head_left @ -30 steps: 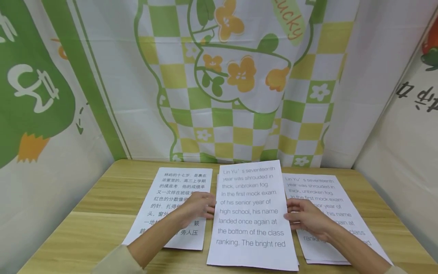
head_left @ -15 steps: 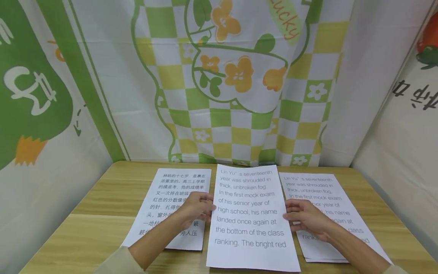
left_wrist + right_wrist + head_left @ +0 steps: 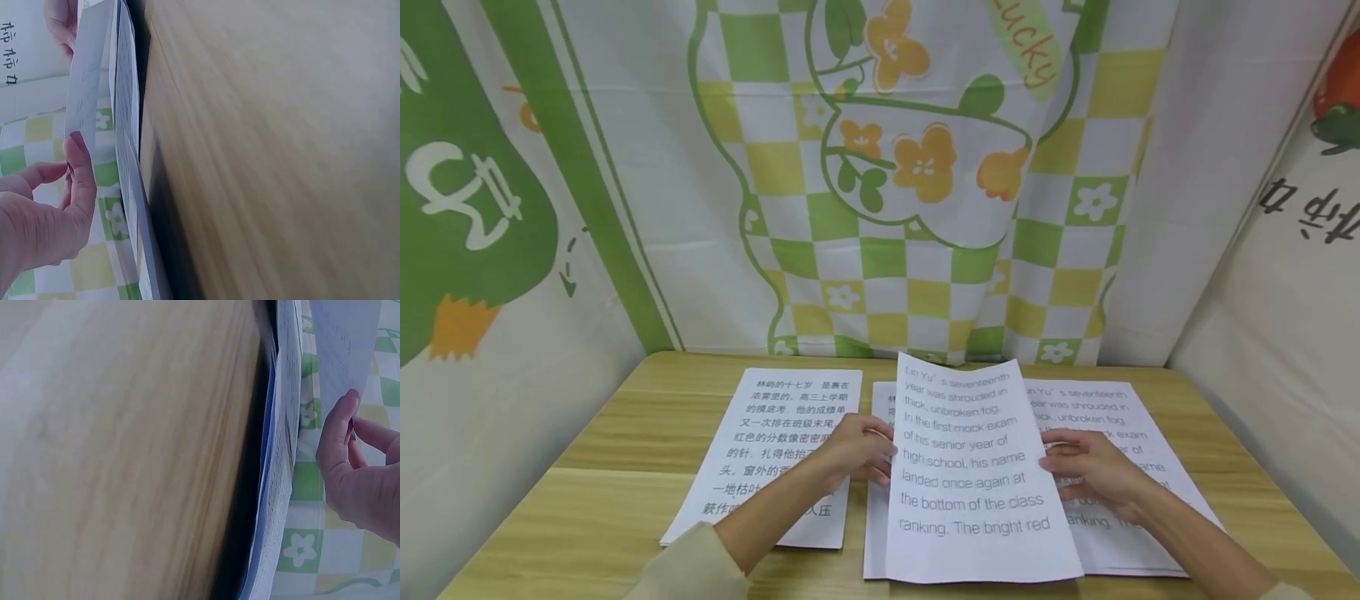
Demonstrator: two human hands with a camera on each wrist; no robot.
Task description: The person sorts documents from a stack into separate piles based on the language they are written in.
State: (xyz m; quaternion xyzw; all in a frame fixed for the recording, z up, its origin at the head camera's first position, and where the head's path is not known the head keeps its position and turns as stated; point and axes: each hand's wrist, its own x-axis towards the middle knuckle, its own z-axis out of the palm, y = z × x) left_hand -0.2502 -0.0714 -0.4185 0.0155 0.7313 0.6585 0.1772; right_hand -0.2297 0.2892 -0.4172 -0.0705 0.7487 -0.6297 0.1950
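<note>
A sheet of paper point(image 3: 970, 492) printed with English text is held up off the table between both hands, slightly bowed. My left hand point(image 3: 859, 450) pinches its left edge between thumb and fingers, seen closely in the left wrist view. On the opposite edge, my right hand point(image 3: 1093, 471) pinches it the same way. Beneath lies a middle paper stack point(image 3: 876, 533), mostly covered, with Chinese characters peeking out at its upper left. To the right, a stack of English-printed sheets point(image 3: 1138, 467) sits partly behind the held sheet and right hand.
A stack of Chinese-printed sheets point(image 3: 775, 417) lies on the left of the wooden table point(image 3: 587, 483), under the left forearm. A checkered curtain point(image 3: 887, 275) hangs behind the table's far edge, with fabric walls at both sides.
Both hands have lifted the English-printed sheet and shifted it right, over part of the right stack. The Chinese-printed page under it now shows at the left.
</note>
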